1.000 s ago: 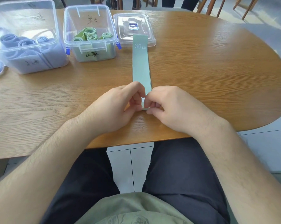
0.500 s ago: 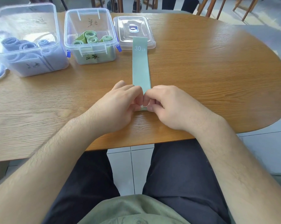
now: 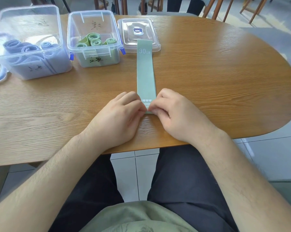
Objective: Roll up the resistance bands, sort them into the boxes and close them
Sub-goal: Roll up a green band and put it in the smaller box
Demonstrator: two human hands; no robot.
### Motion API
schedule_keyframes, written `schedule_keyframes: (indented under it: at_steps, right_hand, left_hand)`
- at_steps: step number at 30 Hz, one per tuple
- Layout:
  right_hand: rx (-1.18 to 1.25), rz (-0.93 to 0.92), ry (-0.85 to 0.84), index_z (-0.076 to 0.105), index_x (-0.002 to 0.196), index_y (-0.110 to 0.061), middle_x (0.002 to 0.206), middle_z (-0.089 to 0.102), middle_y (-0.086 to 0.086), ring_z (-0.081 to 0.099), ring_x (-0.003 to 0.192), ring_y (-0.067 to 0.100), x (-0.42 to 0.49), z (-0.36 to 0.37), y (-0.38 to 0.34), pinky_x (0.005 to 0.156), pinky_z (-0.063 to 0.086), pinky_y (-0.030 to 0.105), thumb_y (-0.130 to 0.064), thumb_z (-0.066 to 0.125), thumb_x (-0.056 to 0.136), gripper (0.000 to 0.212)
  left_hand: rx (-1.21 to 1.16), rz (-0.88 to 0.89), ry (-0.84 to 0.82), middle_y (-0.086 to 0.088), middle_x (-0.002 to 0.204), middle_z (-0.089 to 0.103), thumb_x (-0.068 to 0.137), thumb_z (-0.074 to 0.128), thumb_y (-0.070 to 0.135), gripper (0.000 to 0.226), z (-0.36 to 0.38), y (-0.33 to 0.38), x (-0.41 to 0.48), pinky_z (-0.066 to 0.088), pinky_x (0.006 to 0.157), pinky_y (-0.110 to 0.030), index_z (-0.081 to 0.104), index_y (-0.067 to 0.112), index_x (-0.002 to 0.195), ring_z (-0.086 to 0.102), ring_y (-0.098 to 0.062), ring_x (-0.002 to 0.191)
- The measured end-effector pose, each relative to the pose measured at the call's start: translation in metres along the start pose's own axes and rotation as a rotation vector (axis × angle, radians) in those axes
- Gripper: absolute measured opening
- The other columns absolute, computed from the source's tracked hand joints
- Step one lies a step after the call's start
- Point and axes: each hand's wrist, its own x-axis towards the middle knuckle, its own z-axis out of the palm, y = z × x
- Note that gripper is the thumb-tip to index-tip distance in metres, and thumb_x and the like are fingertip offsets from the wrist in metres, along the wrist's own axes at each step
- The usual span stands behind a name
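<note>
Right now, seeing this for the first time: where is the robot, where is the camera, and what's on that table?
There is no robot: a person works bare-handed, and the picture comes from a camera worn on their head, looking down. The left hand and right hand pinch the near end of a flat green band marked 30 LB, lying on the table; its far end rests on a loose clear lid. Left of the lid stand a clear box of green rolls and a bigger box of blue rolls, both open.
</note>
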Motion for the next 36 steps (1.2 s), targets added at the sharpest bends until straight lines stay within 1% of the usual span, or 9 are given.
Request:
schedule_keyframes:
  at_steps: [2, 5, 13, 18, 22, 25, 29, 32, 36]
  right_hand:
    - [0.009, -0.026, 0.045, 0.074, 0.106, -0.017, 0.097, 0.059, -0.003, 0.055, 0.093, 0.015, -0.006, 0.002, 0.003, 0.079, 0.051, 0.039, -0.021, 0.057, 0.102, 0.018]
    - [-0.002, -0.059, 0.064, 0.075, 0.113, -0.017, 0.102, 0.062, -0.006, 0.056, 0.1, 0.012, -0.012, 0.001, 0.006, 0.084, 0.052, 0.035, -0.018, 0.061, 0.1, 0.019]
    - [-0.024, -0.08, 0.088, 0.072, 0.104, -0.017, 0.1, 0.063, -0.008, 0.057, 0.098, 0.012, -0.008, 0.0, 0.007, 0.083, 0.051, 0.036, -0.02, 0.06, 0.1, 0.013]
    - [-0.004, 0.004, 0.14, 0.073, 0.11, -0.02, 0.097, 0.055, -0.005, 0.053, 0.097, 0.011, -0.008, 0.006, 0.005, 0.077, 0.051, 0.033, -0.023, 0.058, 0.102, 0.017]
    - [0.029, 0.079, 0.159, 0.073, 0.111, -0.023, 0.094, 0.058, -0.005, 0.053, 0.09, 0.011, -0.01, 0.01, 0.0, 0.076, 0.042, 0.023, -0.022, 0.057, 0.102, 0.018]
    - [0.056, 0.119, 0.167, 0.073, 0.109, -0.025, 0.095, 0.061, -0.006, 0.057, 0.091, 0.012, -0.012, 0.011, -0.004, 0.077, 0.045, 0.025, -0.022, 0.059, 0.1, 0.017]
    - [0.076, 0.14, 0.161, 0.071, 0.105, -0.027, 0.089, 0.06, -0.009, 0.057, 0.083, 0.007, -0.012, 0.009, -0.006, 0.075, 0.052, 0.03, -0.021, 0.066, 0.093, 0.014]
    - [0.074, 0.138, 0.158, 0.07, 0.102, -0.026, 0.086, 0.058, -0.01, 0.056, 0.08, 0.009, -0.009, 0.007, -0.006, 0.073, 0.053, 0.036, -0.02, 0.066, 0.093, 0.011]
    - [0.061, 0.144, 0.134, 0.07, 0.104, -0.026, 0.089, 0.057, -0.01, 0.055, 0.085, 0.009, -0.008, 0.008, -0.006, 0.075, 0.053, 0.035, -0.023, 0.063, 0.096, 0.011]
  left_hand:
    - [-0.021, -0.01, 0.006, -0.001, 0.094, 0.057, 0.093, 0.067, 0.014, 0.007, -0.003, 0.001, -0.002, 0.047, 0.084, -0.031, 0.071, 0.01, 0.097, 0.055, -0.021, 0.085]
    - [0.001, -0.012, 0.01, 0.005, 0.087, 0.052, 0.09, 0.074, 0.02, 0.011, -0.003, -0.001, 0.0, 0.045, 0.082, -0.029, 0.073, 0.012, 0.097, 0.053, -0.019, 0.082]
    - [-0.021, -0.069, 0.014, 0.01, 0.085, 0.043, 0.093, 0.071, 0.022, 0.01, 0.001, -0.005, 0.007, 0.041, 0.082, -0.025, 0.072, 0.013, 0.093, 0.041, -0.009, 0.083]
    - [0.013, -0.116, 0.089, -0.007, 0.091, 0.052, 0.098, 0.058, 0.029, 0.023, 0.007, -0.001, 0.004, 0.047, 0.079, -0.038, 0.074, 0.012, 0.097, 0.053, -0.027, 0.082]
    - [0.045, -0.207, 0.131, -0.007, 0.086, 0.054, 0.098, 0.054, 0.034, 0.028, 0.01, 0.005, 0.0, 0.051, 0.073, -0.045, 0.076, 0.018, 0.098, 0.052, -0.029, 0.078]
    - [0.046, -0.264, 0.159, -0.008, 0.084, 0.057, 0.095, 0.06, 0.025, 0.019, 0.014, 0.013, -0.001, 0.051, 0.073, -0.042, 0.077, 0.017, 0.096, 0.055, -0.032, 0.078]
    - [0.032, -0.319, 0.166, -0.008, 0.087, 0.059, 0.095, 0.062, 0.024, 0.017, 0.016, 0.018, -0.001, 0.049, 0.077, -0.039, 0.077, 0.018, 0.098, 0.056, -0.032, 0.08]
    - [0.035, -0.316, 0.17, -0.006, 0.086, 0.059, 0.094, 0.067, 0.022, 0.011, 0.015, 0.018, 0.0, 0.047, 0.079, -0.035, 0.077, 0.016, 0.097, 0.057, -0.03, 0.079]
    - [0.007, -0.299, 0.129, -0.004, 0.087, 0.058, 0.091, 0.074, 0.02, 0.008, 0.014, 0.014, 0.0, 0.045, 0.081, -0.032, 0.076, 0.016, 0.097, 0.057, -0.028, 0.084]
